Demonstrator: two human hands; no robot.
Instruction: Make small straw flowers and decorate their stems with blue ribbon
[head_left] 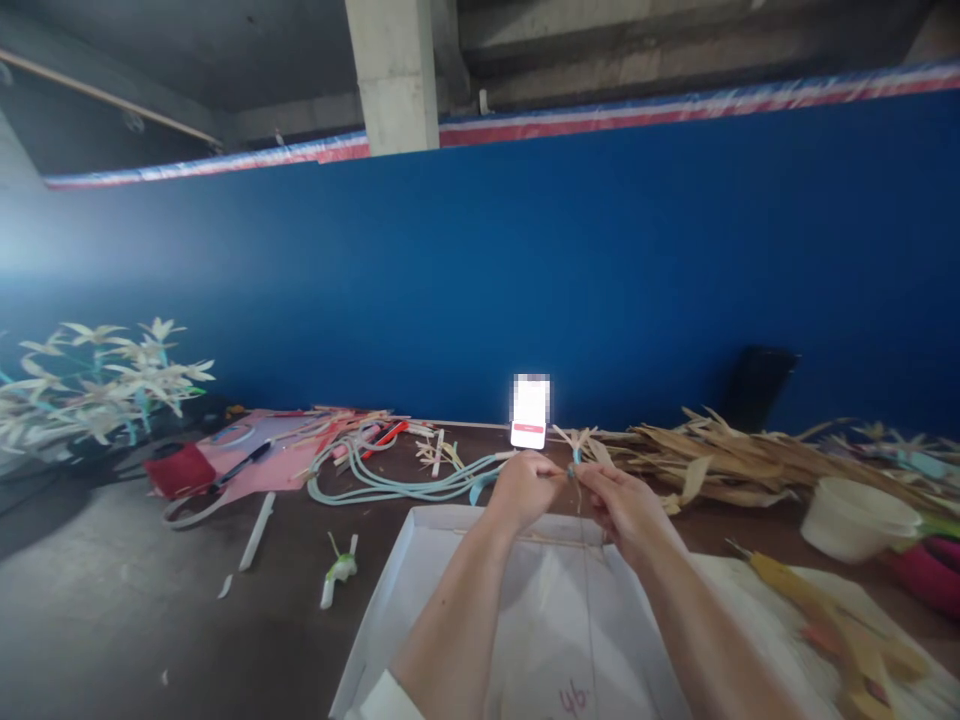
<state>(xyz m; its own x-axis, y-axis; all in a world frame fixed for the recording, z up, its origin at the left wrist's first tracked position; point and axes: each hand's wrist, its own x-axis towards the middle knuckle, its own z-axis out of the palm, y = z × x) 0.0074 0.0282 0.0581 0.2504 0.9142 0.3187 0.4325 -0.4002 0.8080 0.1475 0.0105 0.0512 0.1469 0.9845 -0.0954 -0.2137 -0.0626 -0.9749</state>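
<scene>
The blue-banded piece (577, 454) is partly hidden; the right edge cuts the pink object (932, 577).

The single head-worn view faces forward and somewhat down across the surface (289, 640), from the near side — close behind the left hand (526, 490) and right hand (624, 507), looking out over both — and takes in the far blue wall (600, 270) and the concrete pillar (395, 80) rising above it.

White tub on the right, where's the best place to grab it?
Probably the left rim of the white tub, coming from its left: it looks upright, so the rim gives an edge to pinch, while the dark pink thing crowds its right side.
</scene>
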